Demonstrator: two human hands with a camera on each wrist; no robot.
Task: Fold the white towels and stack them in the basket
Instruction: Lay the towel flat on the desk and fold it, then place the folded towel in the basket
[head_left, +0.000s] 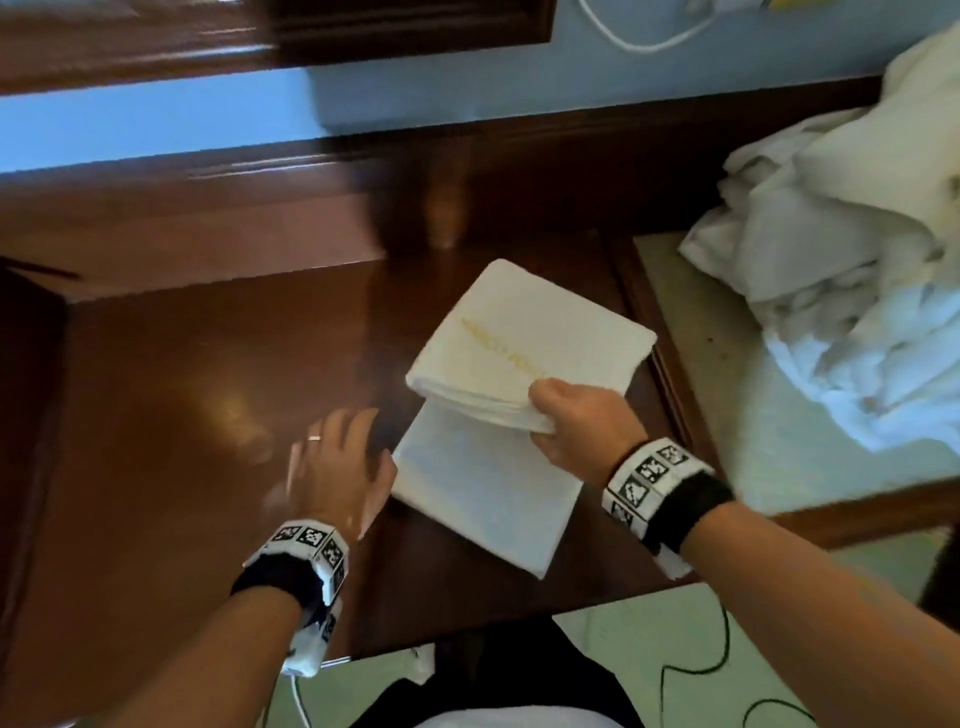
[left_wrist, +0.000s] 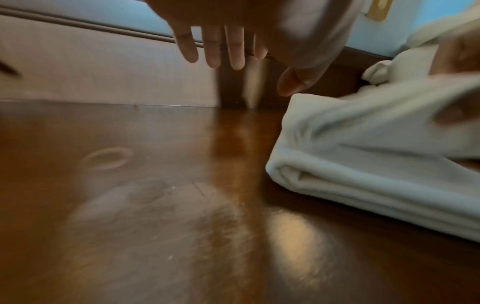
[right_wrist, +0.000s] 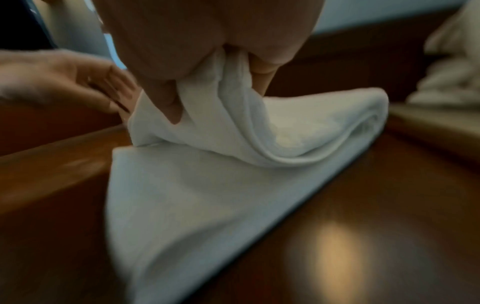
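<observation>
A white towel (head_left: 514, 400) with gold lettering lies partly folded on the dark wooden table (head_left: 208, 395). Its far half is doubled back over the near half. My right hand (head_left: 566, 421) pinches the folded edge of the towel (right_wrist: 233, 127), thumb on top and fingers beneath. My left hand (head_left: 337, 467) hovers just left of the towel (left_wrist: 363, 156), fingers (left_wrist: 213, 49) straight and spread, holding nothing. No basket is in view.
A pile of crumpled white towels (head_left: 841, 291) sits on a light-topped side table (head_left: 727, 374) at the right. A blue wall (head_left: 156, 119) runs behind the table. A dark cable (head_left: 722, 660) lies on the floor near my legs.
</observation>
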